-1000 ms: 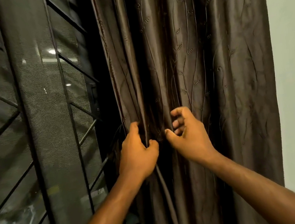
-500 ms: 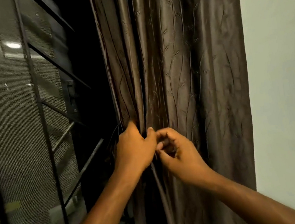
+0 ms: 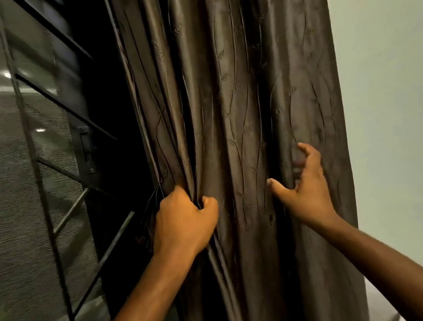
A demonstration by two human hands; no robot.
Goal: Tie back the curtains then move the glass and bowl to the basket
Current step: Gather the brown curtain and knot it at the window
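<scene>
A dark brown satin curtain [image 3: 236,90] with a stitched leaf pattern hangs in folds down the middle of the view. My left hand [image 3: 185,219] is clenched around a bunch of folds at the curtain's left edge. My right hand [image 3: 302,189] is spread open against the cloth further right, fingers curled toward the right-hand folds and thumb pointing left, holding nothing. No tie-back, glass, bowl or basket is in sight.
To the left stands a window [image 3: 8,185] with mesh screen and dark metal bars [image 3: 31,155]. A pale plain wall [image 3: 398,110] runs along the curtain's right edge.
My right hand has moved away from my left hand, rightward across the curtain, and spread open. My left hand keeps its grip on the left folds. The view has shifted right.
</scene>
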